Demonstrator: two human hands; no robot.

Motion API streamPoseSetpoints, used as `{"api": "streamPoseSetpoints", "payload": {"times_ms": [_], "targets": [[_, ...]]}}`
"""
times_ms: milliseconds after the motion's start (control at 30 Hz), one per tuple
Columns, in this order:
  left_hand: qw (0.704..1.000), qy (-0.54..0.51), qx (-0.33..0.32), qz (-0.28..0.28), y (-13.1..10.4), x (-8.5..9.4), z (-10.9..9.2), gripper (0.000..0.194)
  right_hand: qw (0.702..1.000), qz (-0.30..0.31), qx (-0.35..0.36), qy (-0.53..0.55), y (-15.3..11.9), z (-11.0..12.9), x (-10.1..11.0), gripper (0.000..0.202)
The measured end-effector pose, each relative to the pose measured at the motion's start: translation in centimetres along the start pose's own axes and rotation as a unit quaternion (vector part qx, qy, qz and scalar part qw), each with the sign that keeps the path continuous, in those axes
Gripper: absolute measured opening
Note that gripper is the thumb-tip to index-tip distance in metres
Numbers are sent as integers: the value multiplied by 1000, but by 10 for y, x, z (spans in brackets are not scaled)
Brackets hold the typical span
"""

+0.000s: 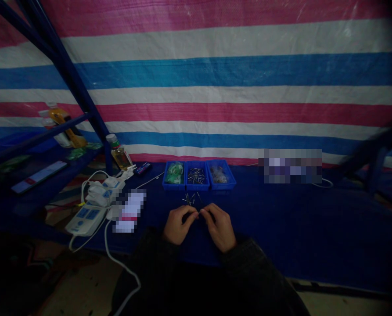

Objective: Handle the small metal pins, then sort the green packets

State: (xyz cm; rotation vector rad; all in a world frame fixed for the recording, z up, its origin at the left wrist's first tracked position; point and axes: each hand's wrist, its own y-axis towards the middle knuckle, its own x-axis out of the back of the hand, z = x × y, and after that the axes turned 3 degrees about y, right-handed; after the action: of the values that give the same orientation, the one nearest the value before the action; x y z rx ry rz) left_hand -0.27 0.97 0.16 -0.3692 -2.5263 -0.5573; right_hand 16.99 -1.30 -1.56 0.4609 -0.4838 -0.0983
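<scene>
My left hand [180, 223] and my right hand [220, 225] meet fingertip to fingertip low over the blue tabletop [281, 228]. Both are closed in a pinch, thumb against fingers. Whatever lies between the tips is too small and dark to make out. Just beyond my fingers is a loose group of thin metal pins [189, 199]. Behind them stand three blue bins side by side: the left bin [174, 187] with green plastic packets [175, 172], the middle bin [197, 186] with many similar pins [196, 175], the right bin [222, 186] with a clear bag of small parts [218, 174].
At left lie a white power strip [87, 218] with plugs and cables, and a blurred-out phone [130, 213]. A bottle of yellowish liquid [118, 153] stands behind them. A blue metal frame [73, 83] rises at left. Something pixelated [289, 166] sits at the back right, before striped sheeting [215, 96].
</scene>
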Motion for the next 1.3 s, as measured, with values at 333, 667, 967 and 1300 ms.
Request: {"api": "streamPoseSetpoints", "payload": {"times_ms": [333, 667, 967, 1300], "targets": [[999, 6, 20, -48, 1, -1, 3, 11, 999, -2, 7, 37, 1, -1, -2, 13], [984, 3, 47, -169, 0, 2, 10, 12, 999, -42, -14, 29, 12, -7, 5, 14], [982, -16, 63, -178, -1, 3, 13, 13, 990, -120, 61, -37, 102, -10, 18, 20], [982, -36, 67, -173, 0, 1, 8, 11, 986, 5, 28, -163, 43, -48, -3, 12]]}}
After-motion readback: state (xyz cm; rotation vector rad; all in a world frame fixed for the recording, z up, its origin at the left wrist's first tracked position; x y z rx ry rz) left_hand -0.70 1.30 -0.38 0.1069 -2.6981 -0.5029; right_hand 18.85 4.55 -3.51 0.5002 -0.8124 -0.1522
